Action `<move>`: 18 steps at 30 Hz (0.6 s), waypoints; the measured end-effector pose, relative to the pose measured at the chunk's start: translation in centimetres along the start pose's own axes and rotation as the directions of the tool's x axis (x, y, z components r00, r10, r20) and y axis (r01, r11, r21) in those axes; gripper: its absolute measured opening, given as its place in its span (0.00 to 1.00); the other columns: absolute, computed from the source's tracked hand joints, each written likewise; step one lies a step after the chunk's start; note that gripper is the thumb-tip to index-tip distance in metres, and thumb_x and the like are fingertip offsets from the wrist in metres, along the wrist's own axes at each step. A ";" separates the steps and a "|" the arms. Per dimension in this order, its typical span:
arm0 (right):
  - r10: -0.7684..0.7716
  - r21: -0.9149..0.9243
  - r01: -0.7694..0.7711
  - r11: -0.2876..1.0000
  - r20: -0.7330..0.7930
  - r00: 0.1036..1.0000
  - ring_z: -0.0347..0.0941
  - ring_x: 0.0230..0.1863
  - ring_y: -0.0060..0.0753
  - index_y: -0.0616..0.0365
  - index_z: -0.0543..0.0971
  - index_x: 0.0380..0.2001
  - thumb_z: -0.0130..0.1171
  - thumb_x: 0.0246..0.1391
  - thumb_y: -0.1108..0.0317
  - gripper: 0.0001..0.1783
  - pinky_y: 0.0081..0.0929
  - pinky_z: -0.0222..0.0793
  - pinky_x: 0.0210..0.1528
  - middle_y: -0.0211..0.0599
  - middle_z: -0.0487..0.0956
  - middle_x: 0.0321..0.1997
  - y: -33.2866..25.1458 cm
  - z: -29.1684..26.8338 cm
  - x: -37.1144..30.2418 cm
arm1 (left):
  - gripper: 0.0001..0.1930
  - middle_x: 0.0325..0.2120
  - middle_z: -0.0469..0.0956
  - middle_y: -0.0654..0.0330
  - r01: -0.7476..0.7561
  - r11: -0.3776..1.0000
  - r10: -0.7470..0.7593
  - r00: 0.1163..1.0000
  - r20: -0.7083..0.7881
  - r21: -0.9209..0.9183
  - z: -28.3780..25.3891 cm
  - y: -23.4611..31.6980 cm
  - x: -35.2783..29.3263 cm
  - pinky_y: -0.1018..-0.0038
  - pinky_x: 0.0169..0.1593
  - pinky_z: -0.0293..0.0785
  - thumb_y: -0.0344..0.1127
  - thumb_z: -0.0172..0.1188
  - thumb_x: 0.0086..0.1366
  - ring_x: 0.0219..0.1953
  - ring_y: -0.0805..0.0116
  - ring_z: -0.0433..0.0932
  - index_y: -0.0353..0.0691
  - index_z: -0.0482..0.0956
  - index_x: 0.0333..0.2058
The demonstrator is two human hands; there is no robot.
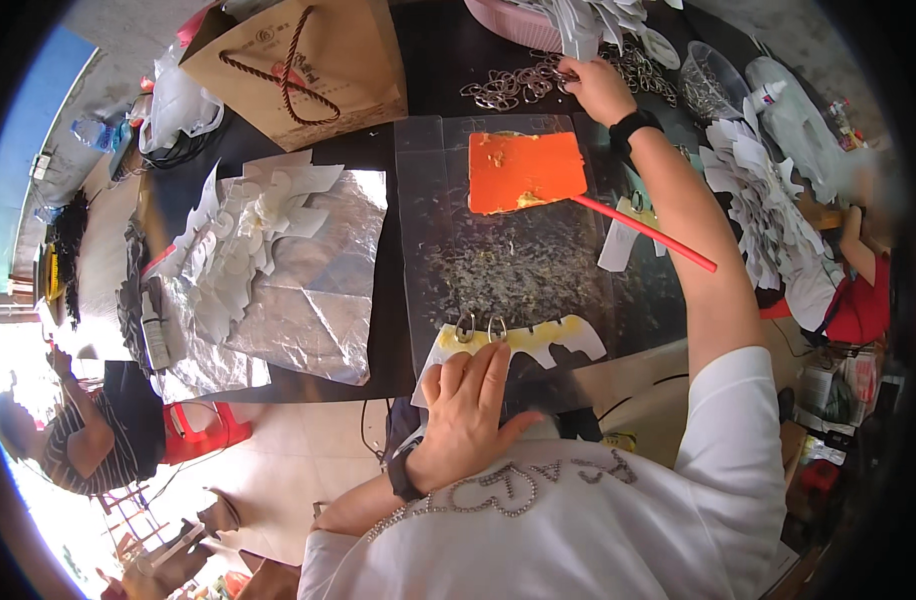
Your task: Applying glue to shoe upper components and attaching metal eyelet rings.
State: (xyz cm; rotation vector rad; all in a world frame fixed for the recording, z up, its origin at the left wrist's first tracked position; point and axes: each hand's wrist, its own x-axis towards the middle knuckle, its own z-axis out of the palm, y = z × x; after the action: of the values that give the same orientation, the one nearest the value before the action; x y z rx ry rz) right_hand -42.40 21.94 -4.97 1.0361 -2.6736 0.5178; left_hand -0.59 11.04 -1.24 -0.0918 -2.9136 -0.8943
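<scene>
My left hand lies at the near edge of the work sheet, fingers stretched out over a white cut-out piece with a scalloped edge. Yellowish glue coats this piece. Two oval metal rings stand on it, and a fingertip touches the right metal ring. At the far side my right hand reaches into a pile of metal rings, fingers bent together. What its fingertips hold is hidden. Between the hands lies an orange board smeared with glue, with a red stick at its corner.
A pink basket of white pieces stands at the far edge. Foil with white cut-outs lies left, near a brown paper bag. More cut-outs and a clear plastic cup are right. Other people sit at both sides.
</scene>
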 end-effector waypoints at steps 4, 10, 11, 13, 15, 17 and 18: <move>-0.021 0.039 0.021 0.999 0.000 1.000 0.73 0.38 0.51 0.58 0.77 0.29 0.61 0.45 0.70 0.07 0.42 0.68 0.40 0.44 0.77 0.34 1.0 -0.8 -0.9 | 0.44 0.52 0.70 0.54 0.005 0.999 -0.005 1.000 0.002 -0.034 -0.1 0.2 -0.3 0.59 0.54 0.54 0.49 0.72 0.43 0.50 0.54 0.65 0.32 0.65 0.56; 0.238 0.102 -0.230 0.968 -0.075 0.968 0.77 0.33 0.43 0.55 0.79 0.31 0.58 0.52 0.65 0.06 0.36 0.71 0.35 0.42 0.79 0.26 2.6 -3.0 -2.6 | 0.43 0.53 0.69 0.52 0.010 0.994 -0.009 1.000 0.003 -0.105 -0.2 0.0 -0.4 0.58 0.54 0.55 0.47 0.72 0.43 0.50 0.51 0.66 0.32 0.65 0.55; 0.307 0.192 -0.310 0.931 0.046 0.951 0.76 0.31 0.34 0.55 0.79 0.32 0.57 0.53 0.65 0.07 0.30 0.70 0.34 0.37 0.79 0.26 3.8 -4.1 -2.7 | 0.42 0.52 0.69 0.52 -0.001 0.993 -0.001 1.000 -0.015 -0.119 -0.1 0.0 -0.1 0.57 0.54 0.56 0.46 0.72 0.43 0.50 0.51 0.66 0.33 0.66 0.55; 0.358 0.326 -0.431 0.841 0.260 0.896 0.74 0.26 0.23 0.58 0.78 0.31 0.59 0.53 0.67 0.06 0.23 0.68 0.28 0.32 0.78 0.23 1.0 -6.5 -3.6 | 0.41 0.51 0.70 0.53 0.023 0.995 -0.028 0.998 -0.050 -0.101 -0.1 -0.1 -0.6 0.58 0.54 0.55 0.48 0.71 0.44 0.50 0.52 0.65 0.34 0.66 0.55; 0.370 0.401 -0.495 0.771 0.350 0.860 0.72 0.21 0.20 0.60 0.77 0.28 0.61 0.53 0.68 0.07 0.21 0.67 0.23 0.31 0.77 0.20 0.1 -7.6 -5.6 | 0.40 0.51 0.70 0.53 -0.003 0.996 -0.005 0.996 -0.090 -0.090 0.2 -0.3 -0.4 0.60 0.54 0.55 0.49 0.70 0.45 0.50 0.53 0.65 0.35 0.67 0.54; 0.176 0.318 -0.312 0.895 0.390 0.904 0.72 0.21 0.19 0.60 0.79 0.30 0.61 0.53 0.68 0.06 0.18 0.67 0.22 0.31 0.78 0.21 -2.0 -8.1 -7.0 | 0.39 0.50 0.70 0.54 -0.014 0.995 0.003 0.993 -0.116 -0.096 0.1 -0.5 -0.3 0.61 0.54 0.55 0.49 0.70 0.45 0.50 0.53 0.65 0.35 0.67 0.54; 0.038 0.226 -0.131 0.965 0.376 0.926 0.72 0.20 0.18 0.60 0.80 0.30 0.61 0.52 0.68 0.06 0.16 0.66 0.21 0.30 0.78 0.21 -3.1 -8.4 -7.6 | 0.38 0.51 0.69 0.54 -0.008 0.994 -0.005 0.994 -0.111 -0.112 0.1 -0.5 -0.2 0.61 0.54 0.55 0.49 0.71 0.45 0.50 0.54 0.65 0.36 0.68 0.53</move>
State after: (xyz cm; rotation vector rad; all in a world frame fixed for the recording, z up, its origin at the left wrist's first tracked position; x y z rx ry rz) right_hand -34.08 27.76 0.89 1.1910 -3.0560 0.7579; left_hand -0.44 10.64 -1.62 -0.0505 -2.7603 -1.0288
